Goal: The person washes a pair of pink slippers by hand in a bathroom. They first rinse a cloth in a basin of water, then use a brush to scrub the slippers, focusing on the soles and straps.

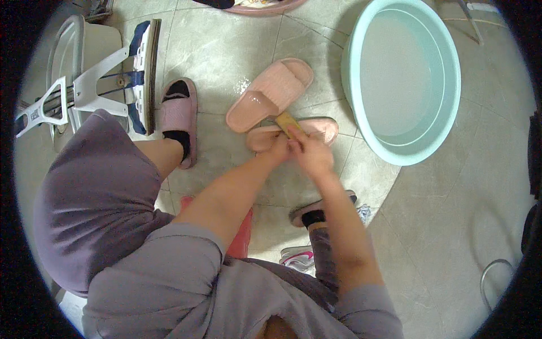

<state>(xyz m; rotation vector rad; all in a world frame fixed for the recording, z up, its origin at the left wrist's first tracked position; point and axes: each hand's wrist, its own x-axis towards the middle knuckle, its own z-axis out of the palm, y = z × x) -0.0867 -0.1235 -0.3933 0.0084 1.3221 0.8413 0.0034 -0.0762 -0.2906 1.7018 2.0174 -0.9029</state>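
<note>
My right hand [312, 154] is closed around a yellow brush or block [289, 124], held over a wet pink slipper [324, 128] on the tiled floor. My left hand [283, 148] lies on the same slipper, close against my right hand; its fingers are partly hidden, and its hold on the slipper's strap is unclear. Just beyond, a second pink slipper [271, 94] rests sole down at a slant, with water inside its heel part and suds on the floor beside it.
A light-blue basin [451, 84] of cloudy water stands at the right. At the left are a flat mop head [146, 78] and a grey bucket [103, 42]. My feet wear pinkish slippers [180, 112]. A red object [241, 237] and a white shoe [297, 258] are below, and a pink basin's rim [266, 9] above.
</note>
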